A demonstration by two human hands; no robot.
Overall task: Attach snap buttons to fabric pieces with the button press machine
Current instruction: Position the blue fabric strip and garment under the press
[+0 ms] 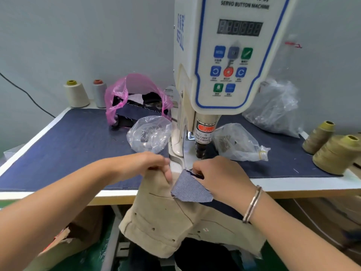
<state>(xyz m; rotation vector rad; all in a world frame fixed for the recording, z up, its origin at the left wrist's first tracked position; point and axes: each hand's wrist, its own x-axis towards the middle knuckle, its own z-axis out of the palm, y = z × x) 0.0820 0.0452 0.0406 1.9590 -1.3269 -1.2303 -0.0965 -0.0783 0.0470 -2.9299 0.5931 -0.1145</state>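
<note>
Two fabric pieces are in play: a small denim piece (192, 187) and a larger beige garment (166, 218) draped over the table edge (117, 193). Both look light and limp; expect them to fold and slide rather than hold shape, so take hold at the edges, close to the snap point, and keep the layers flat. Your right hand (220, 178) pinches the upper corner of the denim piece with curled fingers. Your left hand (154, 165) grips the top edge of the beige garment. The denim piece lies between your hands, overlapping the garment, just in front of the button press machine (230, 55) and below its press head (202, 147). Keep your fingertips clear of the press head, as its warning label advises.
</note>
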